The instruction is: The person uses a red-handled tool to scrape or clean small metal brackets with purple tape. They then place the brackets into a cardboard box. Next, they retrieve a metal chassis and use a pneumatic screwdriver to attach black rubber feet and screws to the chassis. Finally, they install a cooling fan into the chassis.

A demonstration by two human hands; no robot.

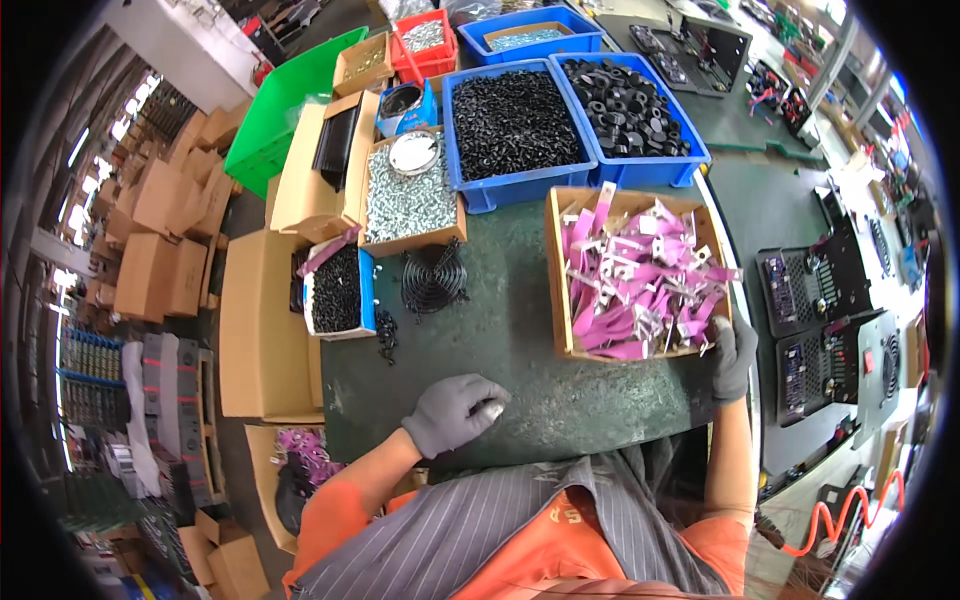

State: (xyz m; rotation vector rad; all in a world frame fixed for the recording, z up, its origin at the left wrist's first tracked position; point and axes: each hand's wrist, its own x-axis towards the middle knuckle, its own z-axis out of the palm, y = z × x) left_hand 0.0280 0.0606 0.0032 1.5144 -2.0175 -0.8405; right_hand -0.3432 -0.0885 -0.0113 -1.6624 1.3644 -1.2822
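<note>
On dark green tabletop (520, 300), right of centre: open cardboard box (637, 356), mouth up. Pink strips (640, 270) inside lie at mixed angles; one at the far rim has its long axis pointing away from the wearer, another juts rightward. Right hand (735, 360) clamped on near right corner. Left hand (452, 412) well apart, fingers curled; cannot tell whether anything's inside.

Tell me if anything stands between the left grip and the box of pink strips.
Nothing visible does: only green tabletop lies between the left grip and the box. The right grip is at its near right corner.
</note>
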